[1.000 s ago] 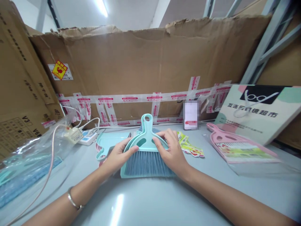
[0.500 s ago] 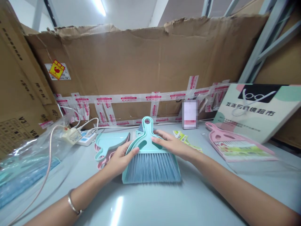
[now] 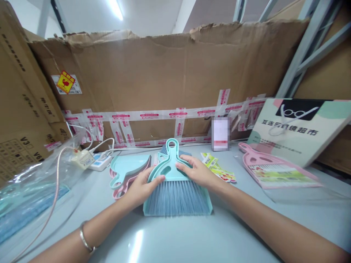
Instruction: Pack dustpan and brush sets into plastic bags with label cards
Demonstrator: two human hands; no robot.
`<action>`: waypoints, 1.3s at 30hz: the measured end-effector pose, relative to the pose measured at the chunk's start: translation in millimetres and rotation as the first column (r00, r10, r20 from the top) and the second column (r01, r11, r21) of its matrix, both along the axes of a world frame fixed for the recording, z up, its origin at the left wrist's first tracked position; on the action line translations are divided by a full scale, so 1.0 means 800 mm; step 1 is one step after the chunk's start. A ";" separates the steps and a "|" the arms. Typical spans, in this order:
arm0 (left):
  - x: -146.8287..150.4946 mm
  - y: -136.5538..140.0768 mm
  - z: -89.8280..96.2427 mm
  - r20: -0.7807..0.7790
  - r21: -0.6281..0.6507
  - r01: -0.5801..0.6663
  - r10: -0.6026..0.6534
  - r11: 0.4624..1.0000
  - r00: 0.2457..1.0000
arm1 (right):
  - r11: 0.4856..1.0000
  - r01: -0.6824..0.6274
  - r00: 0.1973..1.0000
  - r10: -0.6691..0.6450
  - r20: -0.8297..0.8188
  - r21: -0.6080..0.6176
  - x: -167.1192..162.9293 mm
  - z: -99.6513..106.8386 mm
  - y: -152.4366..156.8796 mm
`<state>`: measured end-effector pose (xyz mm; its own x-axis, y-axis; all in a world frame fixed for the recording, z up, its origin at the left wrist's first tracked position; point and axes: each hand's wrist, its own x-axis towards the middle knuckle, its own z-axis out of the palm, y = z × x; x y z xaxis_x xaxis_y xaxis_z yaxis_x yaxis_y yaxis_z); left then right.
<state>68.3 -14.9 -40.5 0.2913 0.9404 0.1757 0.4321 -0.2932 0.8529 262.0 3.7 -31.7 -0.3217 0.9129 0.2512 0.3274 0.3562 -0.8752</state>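
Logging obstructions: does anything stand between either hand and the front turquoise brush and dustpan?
Nothing visible does: the left hand and right hand hold the brush and dustpan, one at each side. The cards lie beyond the right hand, not in between.

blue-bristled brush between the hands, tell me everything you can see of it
The brush has a turquoise, plastic-looking body, a narrow handle ending in a hole, a cutout showing at its left shoulder and a wide fan of blue-grey bristles. It lies against a matching dustpan, whose rim shows around it, handle away from the person, bristles toward them. The left hand and right hand hold it from either side, thumbs on top.
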 end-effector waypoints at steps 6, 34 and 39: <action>-0.005 0.000 0.004 0.033 -0.029 -0.037 0.038 0.999 0.999 | 0.991 0.071 0.997 -0.070 0.019 -0.114 0.067 0.017 0.030; -0.012 0.009 -0.003 0.179 -0.007 -0.155 0.154 0.988 0.972 | 0.846 0.507 0.852 -0.521 0.050 0.168 0.141 0.036 0.041; -0.011 0.010 -0.005 0.225 0.001 -0.217 0.211 0.976 0.951 | 0.997 0.030 0.894 -0.060 -0.445 -0.075 0.094 0.055 -0.002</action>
